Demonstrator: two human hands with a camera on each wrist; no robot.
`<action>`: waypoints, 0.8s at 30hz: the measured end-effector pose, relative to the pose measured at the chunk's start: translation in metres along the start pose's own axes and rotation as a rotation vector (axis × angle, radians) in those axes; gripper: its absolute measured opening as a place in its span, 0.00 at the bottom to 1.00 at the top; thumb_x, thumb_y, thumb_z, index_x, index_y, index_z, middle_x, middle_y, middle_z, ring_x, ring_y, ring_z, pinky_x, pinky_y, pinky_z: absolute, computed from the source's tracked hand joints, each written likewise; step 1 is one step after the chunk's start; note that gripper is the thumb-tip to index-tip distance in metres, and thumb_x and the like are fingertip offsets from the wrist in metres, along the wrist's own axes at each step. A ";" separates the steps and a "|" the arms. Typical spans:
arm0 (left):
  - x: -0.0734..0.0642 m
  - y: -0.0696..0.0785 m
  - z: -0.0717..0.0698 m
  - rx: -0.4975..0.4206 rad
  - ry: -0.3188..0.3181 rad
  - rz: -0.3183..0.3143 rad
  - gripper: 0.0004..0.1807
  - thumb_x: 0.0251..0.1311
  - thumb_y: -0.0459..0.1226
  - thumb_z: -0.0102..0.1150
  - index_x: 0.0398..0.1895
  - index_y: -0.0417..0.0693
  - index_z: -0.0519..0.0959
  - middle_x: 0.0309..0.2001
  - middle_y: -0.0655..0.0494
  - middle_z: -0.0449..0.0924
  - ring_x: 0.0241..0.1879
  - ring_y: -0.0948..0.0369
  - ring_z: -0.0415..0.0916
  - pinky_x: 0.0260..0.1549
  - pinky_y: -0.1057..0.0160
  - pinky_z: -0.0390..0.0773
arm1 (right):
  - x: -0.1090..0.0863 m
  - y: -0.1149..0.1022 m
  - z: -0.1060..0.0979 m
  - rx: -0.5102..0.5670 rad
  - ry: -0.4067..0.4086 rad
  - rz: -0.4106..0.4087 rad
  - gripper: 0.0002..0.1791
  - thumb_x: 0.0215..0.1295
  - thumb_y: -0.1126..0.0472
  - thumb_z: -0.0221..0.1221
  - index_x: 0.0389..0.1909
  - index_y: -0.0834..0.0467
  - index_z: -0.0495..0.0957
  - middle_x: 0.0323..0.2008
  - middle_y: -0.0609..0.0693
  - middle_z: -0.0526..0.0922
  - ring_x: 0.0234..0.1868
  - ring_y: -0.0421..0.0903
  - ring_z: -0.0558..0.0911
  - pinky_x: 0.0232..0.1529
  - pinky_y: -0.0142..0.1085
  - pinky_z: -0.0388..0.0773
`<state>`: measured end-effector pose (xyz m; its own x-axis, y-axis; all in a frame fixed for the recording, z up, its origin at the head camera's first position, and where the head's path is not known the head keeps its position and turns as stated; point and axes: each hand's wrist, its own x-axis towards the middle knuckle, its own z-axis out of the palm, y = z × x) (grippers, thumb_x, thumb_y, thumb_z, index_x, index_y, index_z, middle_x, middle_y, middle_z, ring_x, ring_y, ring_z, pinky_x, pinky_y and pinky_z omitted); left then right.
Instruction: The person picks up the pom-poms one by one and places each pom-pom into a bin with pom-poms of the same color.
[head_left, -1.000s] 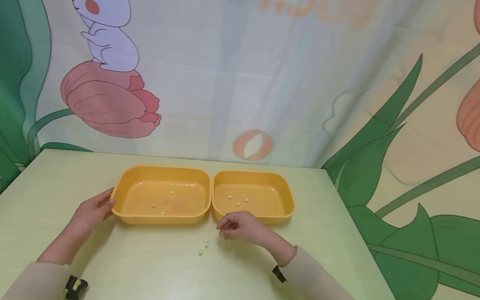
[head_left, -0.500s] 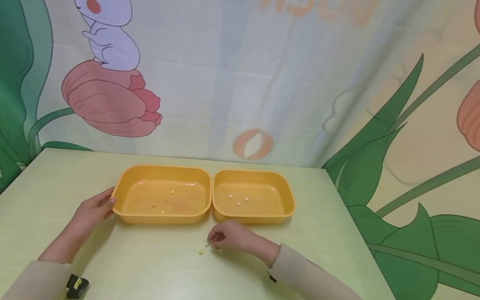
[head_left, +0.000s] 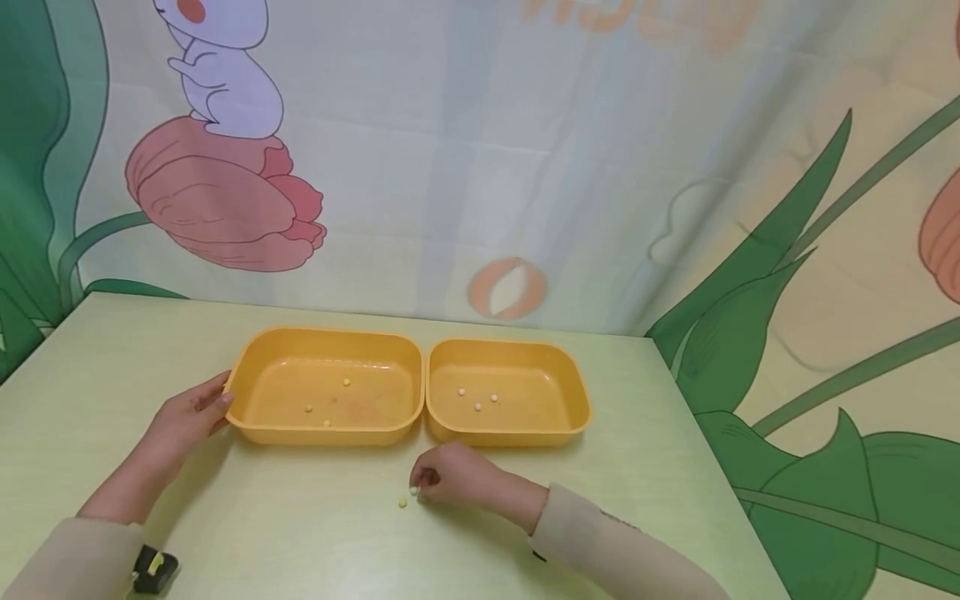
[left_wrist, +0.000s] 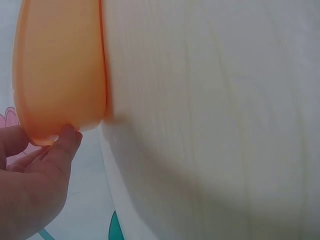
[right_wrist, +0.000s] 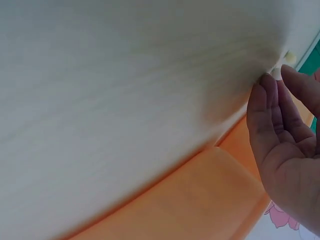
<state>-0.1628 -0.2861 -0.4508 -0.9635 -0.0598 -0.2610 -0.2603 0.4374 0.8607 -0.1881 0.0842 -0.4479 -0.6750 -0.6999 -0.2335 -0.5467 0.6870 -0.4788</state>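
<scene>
My left hand [head_left: 183, 421] grips the left end of the larger yellow-orange tray [head_left: 324, 436], thumb at the rim and fingers against the outer wall, as the left wrist view [left_wrist: 40, 170] shows. My right hand [head_left: 461, 475] is low over the table, its thumb and fingertips around a small white bead [head_left: 414, 491]. In the right wrist view a narrow gap shows between thumb and fingers, with the white bead [right_wrist: 277, 73] there; whether they pinch it is unclear. A yellow bead [head_left: 402, 502] lies just left of the fingertips. Another white bead seen earlier is hidden.
A smaller yellow-orange tray [head_left: 510, 438] touches the larger one's right side and holds three whitish beads [head_left: 477, 407]. Three yellow beads [head_left: 308, 409] lie in the larger tray. Behind the pale table [head_left: 300, 533] hangs a printed curtain [head_left: 390, 167].
My right hand has moved left and down from the smaller tray's front to the loose beads, its fingers drawing closer to them. My left hand stays on the larger tray.
</scene>
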 end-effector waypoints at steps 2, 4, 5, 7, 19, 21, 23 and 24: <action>0.000 0.000 0.000 0.002 0.002 0.006 0.35 0.83 0.45 0.34 0.81 0.33 0.41 0.79 0.26 0.46 0.76 0.33 0.56 0.60 0.60 0.77 | 0.000 -0.001 0.001 -0.015 0.001 -0.001 0.02 0.65 0.66 0.67 0.36 0.56 0.87 0.30 0.45 0.87 0.28 0.27 0.72 0.33 0.18 0.73; 0.000 0.001 0.001 0.003 0.004 0.008 0.35 0.83 0.46 0.34 0.81 0.33 0.41 0.78 0.25 0.46 0.76 0.33 0.56 0.60 0.60 0.76 | -0.001 -0.002 0.001 -0.045 0.000 -0.008 0.02 0.65 0.65 0.67 0.35 0.56 0.88 0.29 0.44 0.87 0.28 0.27 0.72 0.33 0.17 0.73; 0.000 0.001 0.001 0.005 0.006 0.008 0.35 0.83 0.45 0.34 0.80 0.33 0.41 0.78 0.25 0.46 0.76 0.33 0.56 0.60 0.60 0.77 | -0.001 -0.003 0.001 -0.057 -0.001 -0.013 0.02 0.65 0.65 0.67 0.35 0.56 0.88 0.29 0.44 0.87 0.28 0.27 0.71 0.33 0.17 0.73; 0.000 0.001 0.001 0.003 0.006 0.009 0.35 0.83 0.45 0.34 0.80 0.33 0.41 0.78 0.25 0.47 0.76 0.33 0.56 0.60 0.61 0.77 | -0.002 -0.004 0.002 -0.074 -0.002 -0.025 0.02 0.65 0.65 0.67 0.35 0.55 0.88 0.29 0.44 0.87 0.28 0.27 0.71 0.33 0.17 0.72; 0.000 0.000 0.000 -0.004 0.001 -0.001 0.35 0.83 0.46 0.33 0.81 0.34 0.40 0.79 0.26 0.46 0.76 0.34 0.55 0.58 0.65 0.79 | -0.007 0.003 0.000 0.022 -0.008 -0.017 0.03 0.66 0.62 0.68 0.33 0.57 0.87 0.30 0.44 0.88 0.29 0.26 0.74 0.35 0.18 0.75; 0.000 0.000 0.000 -0.006 0.001 0.004 0.35 0.83 0.46 0.33 0.81 0.34 0.40 0.79 0.26 0.46 0.76 0.34 0.55 0.58 0.66 0.79 | -0.008 0.006 0.000 0.080 -0.015 0.003 0.03 0.65 0.62 0.68 0.33 0.57 0.87 0.31 0.44 0.88 0.29 0.26 0.75 0.36 0.18 0.77; 0.000 0.000 0.000 -0.005 0.001 0.007 0.35 0.83 0.46 0.33 0.81 0.34 0.41 0.79 0.26 0.46 0.76 0.33 0.55 0.58 0.66 0.79 | -0.009 0.009 -0.001 0.136 -0.022 0.021 0.02 0.64 0.63 0.69 0.34 0.58 0.87 0.31 0.45 0.88 0.30 0.27 0.76 0.36 0.19 0.77; 0.000 0.000 0.000 -0.005 0.001 0.006 0.35 0.83 0.46 0.33 0.81 0.34 0.41 0.79 0.26 0.46 0.76 0.33 0.55 0.58 0.65 0.79 | -0.009 0.010 -0.002 0.159 -0.025 0.030 0.02 0.64 0.64 0.69 0.34 0.58 0.87 0.31 0.46 0.88 0.30 0.27 0.76 0.36 0.19 0.78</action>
<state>-0.1627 -0.2858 -0.4511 -0.9651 -0.0578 -0.2553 -0.2547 0.4330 0.8647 -0.1884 0.0979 -0.4494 -0.6762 -0.6855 -0.2697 -0.4399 0.6695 -0.5986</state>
